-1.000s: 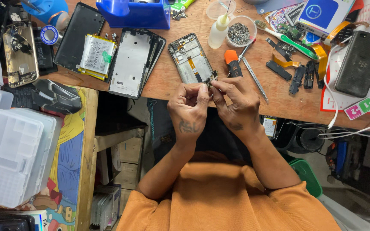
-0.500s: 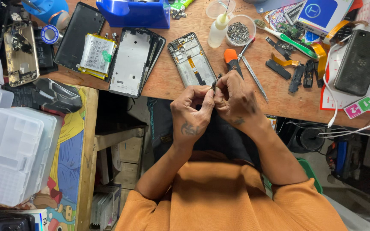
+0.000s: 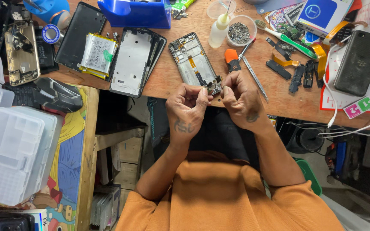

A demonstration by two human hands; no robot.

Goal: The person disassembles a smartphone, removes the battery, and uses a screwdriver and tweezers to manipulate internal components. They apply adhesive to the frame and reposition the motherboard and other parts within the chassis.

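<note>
Just small phone part [image 3: 214,88] between both hands' fingers [image 3: 203,92].

Soft, even daylight lit the scene brightly, and the wooden table [image 3: 168,83] showed warm and clear with only faint shadows under the hands. The gap beneath the table fell into deep shade, darkest at the near right. Focus held sharp in the middle, while the white plastic boxes [image 3: 13,149] at the left edge looked pale, stretched and slightly washed out.
</note>
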